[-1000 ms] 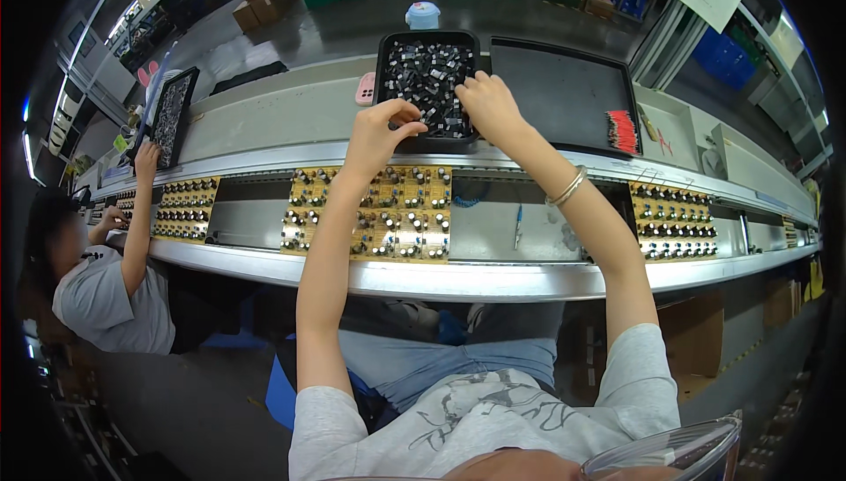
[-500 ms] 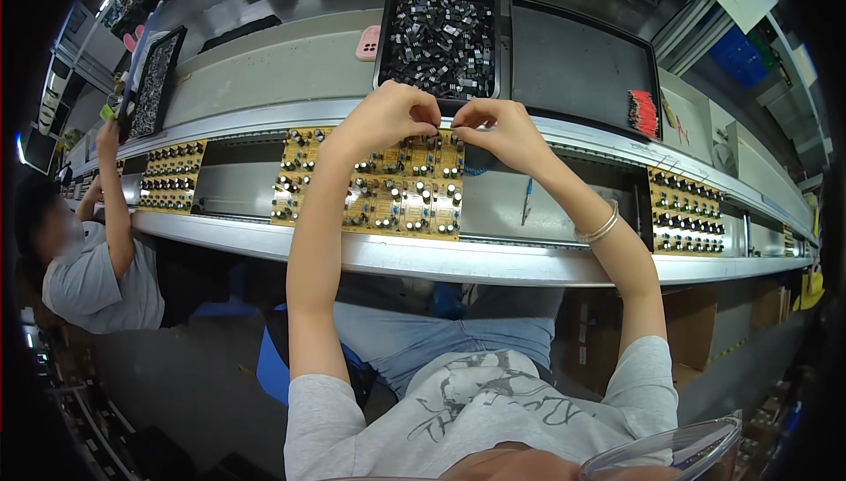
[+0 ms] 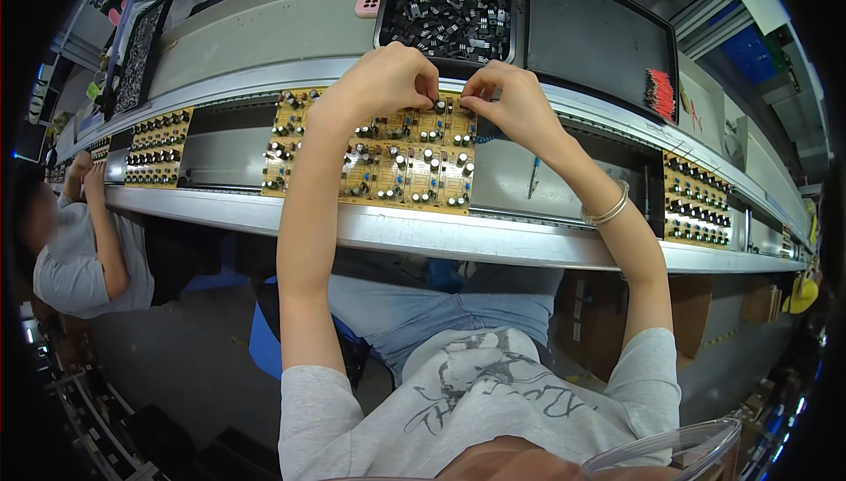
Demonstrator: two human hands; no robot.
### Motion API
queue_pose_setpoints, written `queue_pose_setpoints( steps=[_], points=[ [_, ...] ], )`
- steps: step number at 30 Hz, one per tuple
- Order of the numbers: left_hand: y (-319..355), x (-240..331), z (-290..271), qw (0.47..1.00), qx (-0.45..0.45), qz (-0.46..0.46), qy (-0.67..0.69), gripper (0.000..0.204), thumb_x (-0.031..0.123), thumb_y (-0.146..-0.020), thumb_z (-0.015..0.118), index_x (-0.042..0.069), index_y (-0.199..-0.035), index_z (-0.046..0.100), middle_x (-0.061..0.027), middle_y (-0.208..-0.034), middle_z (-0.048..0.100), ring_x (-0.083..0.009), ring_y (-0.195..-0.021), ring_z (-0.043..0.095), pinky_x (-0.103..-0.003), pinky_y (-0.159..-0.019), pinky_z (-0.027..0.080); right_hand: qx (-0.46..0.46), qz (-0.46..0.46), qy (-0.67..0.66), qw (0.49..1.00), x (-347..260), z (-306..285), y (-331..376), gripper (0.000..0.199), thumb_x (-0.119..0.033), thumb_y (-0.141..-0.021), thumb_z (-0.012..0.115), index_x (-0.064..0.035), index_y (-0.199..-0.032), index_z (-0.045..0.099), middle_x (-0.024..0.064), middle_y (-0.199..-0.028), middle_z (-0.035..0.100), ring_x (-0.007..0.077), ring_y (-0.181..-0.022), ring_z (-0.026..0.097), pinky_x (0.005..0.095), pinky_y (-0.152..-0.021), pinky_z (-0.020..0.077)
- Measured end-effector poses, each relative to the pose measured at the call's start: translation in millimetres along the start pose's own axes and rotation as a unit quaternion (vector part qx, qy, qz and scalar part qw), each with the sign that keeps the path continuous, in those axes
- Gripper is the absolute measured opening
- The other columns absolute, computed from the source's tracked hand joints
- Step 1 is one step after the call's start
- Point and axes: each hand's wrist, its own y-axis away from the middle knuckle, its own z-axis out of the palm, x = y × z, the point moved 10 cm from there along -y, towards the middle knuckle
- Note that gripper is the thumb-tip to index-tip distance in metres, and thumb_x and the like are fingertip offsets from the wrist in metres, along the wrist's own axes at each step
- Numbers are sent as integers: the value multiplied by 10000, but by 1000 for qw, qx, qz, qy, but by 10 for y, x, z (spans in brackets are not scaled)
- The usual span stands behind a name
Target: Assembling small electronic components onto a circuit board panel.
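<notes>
Over the far edge of a yellow circuit board panel (image 3: 451,192), dotted with small round capacitors, my two hands work close together. My left hand (image 3: 388,84) has its thumb and fingertips pinched at the board; whatever lies between them is too small or hidden. A short gap to the right, my right hand (image 3: 515,104) also pinches at the board's far right corner, and its fingertips hide what they grip. Just beyond the hands stands a black tray (image 3: 382,27) heaped with black three-legged components (image 3: 449,5).
A flat black tray (image 3: 599,40) with red parts (image 3: 659,93) lies far right. On the conveyor, more board panels sit right (image 3: 696,203) and left (image 3: 159,150), with a blue pen-like tool (image 3: 534,178) between. A pink case (image 3: 368,0) lies behind. A co-worker (image 3: 92,252) sits left.
The view has shifted, so the trays and boards sit higher in it. My fingertips are slightly farther apart. The co-worker's raised arm has come down.
</notes>
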Motion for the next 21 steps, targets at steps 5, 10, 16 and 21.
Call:
queue_pose_setpoints(
  steps=[5, 10, 16, 21],
  points=[
    [15, 48, -9, 1000, 8, 15, -8, 139, 60, -683, 708, 11, -811, 683, -115, -719, 671, -197, -671, 649, -299, -654, 502, 28, -42, 43, 998, -49, 2, 17, 123, -140, -741, 682, -24, -730, 644, 78, -731, 579, 229, -713, 594, 345, -662, 481],
    [18, 56, -12, 999, 17, 24, -14, 142, 62, -676, 702, 13, -806, 676, -115, -709, 660, -214, -655, 631, -311, -643, 494, 28, -52, 94, 994, -50, 44, 25, 122, -163, -745, 682, -49, -718, 648, 57, -737, 588, 227, -739, 587, 361, -696, 440],
    [30, 55, -37, 999, 27, 18, -9, 129, 70, -687, 692, 17, -804, 678, -113, -719, 662, -213, -659, 633, -306, -642, 495, 33, -54, 110, 992, -62, 52, 34, 120, -184, -752, 681, -74, -714, 653, 27, -725, 581, 204, -778, 564, 345, -732, 374],
    [28, 40, -26, 999, 29, 16, -17, 127, 70, -688, 690, 18, -803, 678, -113, -719, 662, -214, -665, 637, -306, -643, 497, 36, -58, 120, 990, -72, 59, 41, 122, -187, -756, 680, -78, -710, 649, 22, -723, 577, 199, -778, 558, 337, -732, 361]
  ],
)
